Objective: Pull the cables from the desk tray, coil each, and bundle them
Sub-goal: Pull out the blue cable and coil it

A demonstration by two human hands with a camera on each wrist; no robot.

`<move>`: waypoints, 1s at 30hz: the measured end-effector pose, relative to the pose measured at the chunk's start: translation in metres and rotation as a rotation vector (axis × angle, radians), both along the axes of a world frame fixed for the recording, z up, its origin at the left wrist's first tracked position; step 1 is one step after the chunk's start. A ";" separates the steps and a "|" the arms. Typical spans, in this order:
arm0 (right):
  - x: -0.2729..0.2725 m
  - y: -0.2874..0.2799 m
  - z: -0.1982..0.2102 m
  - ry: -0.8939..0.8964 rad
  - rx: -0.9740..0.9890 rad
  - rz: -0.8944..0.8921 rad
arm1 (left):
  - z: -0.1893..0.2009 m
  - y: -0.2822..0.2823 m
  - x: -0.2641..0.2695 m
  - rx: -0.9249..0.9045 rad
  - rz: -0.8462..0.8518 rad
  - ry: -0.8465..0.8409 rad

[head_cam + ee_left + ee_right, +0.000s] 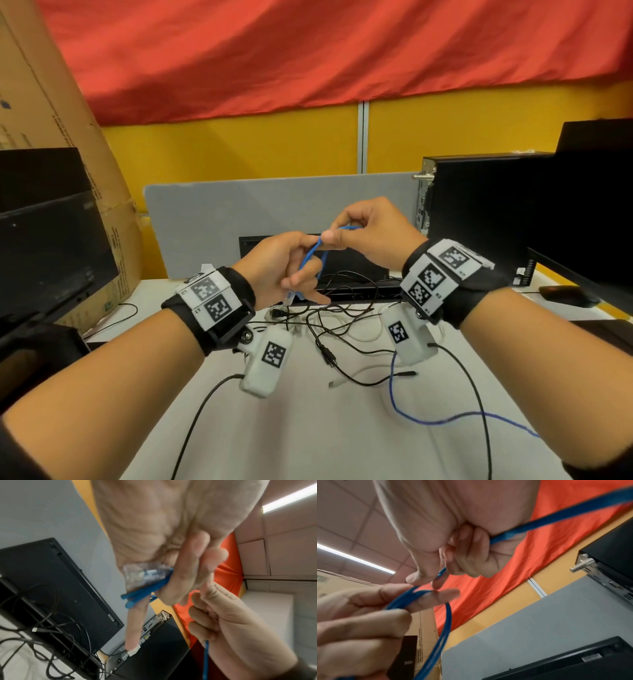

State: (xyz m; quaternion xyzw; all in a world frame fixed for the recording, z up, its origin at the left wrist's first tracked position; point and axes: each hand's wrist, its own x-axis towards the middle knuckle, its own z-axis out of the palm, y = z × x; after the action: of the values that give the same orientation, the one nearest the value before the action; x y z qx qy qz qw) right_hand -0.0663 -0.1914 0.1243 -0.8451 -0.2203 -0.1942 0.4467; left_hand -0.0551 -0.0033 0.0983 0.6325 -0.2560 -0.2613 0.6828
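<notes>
A thin blue network cable (310,258) is looped between both hands above the desk. My left hand (284,270) grips the small coil, and the clear plug (144,576) lies against its palm. My right hand (356,229) pinches the cable just above the coil (419,599). The cable's free length (556,516) runs out past the right wrist and trails over the white desk (445,419). A tangle of black and white cables (342,318) lies on the desk below the hands, in front of a black desk tray (356,270).
A black computer case (479,219) stands at the right, with a monitor (589,212) nearer. Another monitor (44,240) and a cardboard box (68,137) are at the left. A grey divider panel (212,219) stands behind the tray. A dark mouse (565,296) lies at the right.
</notes>
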 end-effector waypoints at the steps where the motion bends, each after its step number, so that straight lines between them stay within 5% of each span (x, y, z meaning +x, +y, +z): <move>1: 0.002 0.000 -0.001 -0.021 0.020 -0.018 | 0.001 0.001 -0.001 -0.021 -0.018 0.039; 8: 0.021 -0.001 -0.027 -0.037 0.028 -0.122 | 0.002 0.005 -0.003 -0.220 -0.093 0.119; 18: 0.004 0.018 -0.066 0.441 -0.315 0.012 | 0.008 -0.006 0.007 -0.487 0.143 0.031; 30: -0.039 0.027 -0.018 0.778 -0.245 0.333 | 0.000 0.003 0.016 -0.111 0.253 -0.283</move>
State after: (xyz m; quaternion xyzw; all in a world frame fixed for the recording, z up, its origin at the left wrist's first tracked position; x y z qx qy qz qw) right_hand -0.1052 -0.1647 0.1068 -0.8550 -0.1903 0.2406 0.4181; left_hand -0.0394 -0.0001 0.0987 0.6513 -0.2819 -0.0671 0.7013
